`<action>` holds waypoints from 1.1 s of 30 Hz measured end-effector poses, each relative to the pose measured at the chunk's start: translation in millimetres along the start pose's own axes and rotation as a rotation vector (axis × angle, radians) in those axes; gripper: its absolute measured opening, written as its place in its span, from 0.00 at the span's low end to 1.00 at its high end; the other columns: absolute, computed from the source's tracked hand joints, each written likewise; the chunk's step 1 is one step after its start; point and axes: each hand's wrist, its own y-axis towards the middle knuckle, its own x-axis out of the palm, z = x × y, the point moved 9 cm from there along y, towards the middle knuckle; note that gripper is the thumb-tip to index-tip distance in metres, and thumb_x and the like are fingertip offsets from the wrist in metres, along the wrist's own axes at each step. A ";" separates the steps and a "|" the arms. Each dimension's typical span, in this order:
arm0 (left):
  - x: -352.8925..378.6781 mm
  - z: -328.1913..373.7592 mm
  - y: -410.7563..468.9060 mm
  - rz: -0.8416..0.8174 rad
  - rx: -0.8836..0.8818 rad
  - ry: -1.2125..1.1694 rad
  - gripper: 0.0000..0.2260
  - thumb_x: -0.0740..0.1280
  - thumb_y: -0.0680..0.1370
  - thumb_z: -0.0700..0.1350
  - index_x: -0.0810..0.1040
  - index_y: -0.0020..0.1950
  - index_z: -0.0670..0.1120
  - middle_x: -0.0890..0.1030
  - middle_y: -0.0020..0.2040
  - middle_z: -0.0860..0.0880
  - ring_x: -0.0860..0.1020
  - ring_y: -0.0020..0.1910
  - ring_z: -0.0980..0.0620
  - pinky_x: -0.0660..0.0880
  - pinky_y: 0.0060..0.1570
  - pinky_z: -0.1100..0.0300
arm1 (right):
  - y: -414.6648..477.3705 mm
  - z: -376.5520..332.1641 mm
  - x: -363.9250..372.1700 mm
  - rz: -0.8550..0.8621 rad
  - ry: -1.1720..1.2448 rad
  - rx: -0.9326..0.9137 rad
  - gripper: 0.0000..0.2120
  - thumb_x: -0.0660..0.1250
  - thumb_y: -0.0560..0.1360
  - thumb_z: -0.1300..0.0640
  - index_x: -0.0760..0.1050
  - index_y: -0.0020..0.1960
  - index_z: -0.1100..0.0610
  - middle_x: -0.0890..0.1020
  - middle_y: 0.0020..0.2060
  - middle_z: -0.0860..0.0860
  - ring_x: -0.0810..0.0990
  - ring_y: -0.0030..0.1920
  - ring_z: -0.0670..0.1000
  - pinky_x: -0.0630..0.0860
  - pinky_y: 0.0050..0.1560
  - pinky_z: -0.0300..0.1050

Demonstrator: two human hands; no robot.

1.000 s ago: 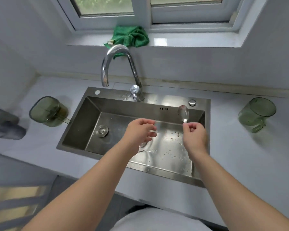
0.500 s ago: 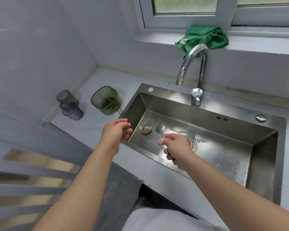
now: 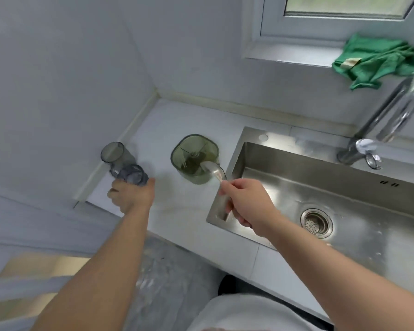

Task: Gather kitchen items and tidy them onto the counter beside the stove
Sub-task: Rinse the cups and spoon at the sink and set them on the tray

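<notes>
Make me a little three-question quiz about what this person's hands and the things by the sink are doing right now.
1. True or false: the right hand holds a spoon whose bowl is in front of the green cup.
2. What is the left hand reaching? A) the green cloth B) the grey cups C) the tap
3. Fill in: the green cup stands on the counter, to the ____ of the sink.

Key: 1 true. 2 B; the hand is at the nearer grey cup, though blur hides whether it grips. 3 left.
</notes>
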 end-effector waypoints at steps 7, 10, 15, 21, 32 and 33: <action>31.7 -17.6 70.0 -0.107 -0.015 0.101 0.51 0.78 0.66 0.59 0.53 0.78 0.41 0.63 0.71 0.38 0.65 0.70 0.36 0.70 0.64 0.40 | 22.5 -5.3 29.0 0.058 -0.022 0.057 0.13 0.61 0.81 0.52 0.80 0.46 0.58 0.81 0.30 0.60 0.63 0.19 0.50 0.58 0.22 0.36; 35.0 -22.4 80.3 -0.098 0.013 0.014 0.48 0.79 0.64 0.56 0.58 0.76 0.42 0.67 0.70 0.40 0.70 0.67 0.37 0.73 0.62 0.42 | 28.0 -7.2 34.8 0.079 -0.014 0.069 0.13 0.62 0.81 0.52 0.80 0.46 0.59 0.79 0.29 0.57 0.63 0.19 0.49 0.58 0.22 0.35; 18.2 -17.6 61.2 -0.103 0.161 -0.037 0.41 0.78 0.61 0.55 0.68 0.70 0.47 0.77 0.64 0.47 0.78 0.59 0.43 0.77 0.57 0.46 | 33.4 -14.4 31.6 0.128 -0.020 0.032 0.12 0.63 0.81 0.52 0.81 0.46 0.57 0.80 0.30 0.55 0.63 0.19 0.49 0.59 0.20 0.34; -6.3 40.9 -7.4 -0.332 0.635 0.075 0.41 0.82 0.60 0.52 0.69 0.69 0.48 0.75 0.61 0.50 0.75 0.58 0.51 0.74 0.57 0.56 | 22.8 -36.3 5.0 0.220 0.032 -0.195 0.11 0.66 0.79 0.49 0.83 0.42 0.51 0.79 0.27 0.51 0.67 0.26 0.51 0.63 0.26 0.39; 80.2 130.2 -182.0 -0.925 1.118 0.058 0.40 0.82 0.58 0.50 0.68 0.67 0.57 0.77 0.56 0.60 0.77 0.55 0.59 0.77 0.56 0.58 | -68.3 -4.6 -80.8 0.521 -0.039 -0.367 0.05 0.71 0.77 0.53 0.83 0.43 0.49 0.80 0.28 0.53 0.77 0.33 0.63 0.72 0.34 0.52; 84.6 131.8 -199.2 -0.970 1.153 0.042 0.40 0.82 0.58 0.50 0.68 0.67 0.58 0.77 0.56 0.61 0.77 0.55 0.60 0.78 0.56 0.57 | -81.0 3.8 -90.3 0.566 -0.049 -0.355 0.05 0.71 0.77 0.52 0.83 0.43 0.49 0.80 0.28 0.53 0.77 0.34 0.64 0.73 0.35 0.53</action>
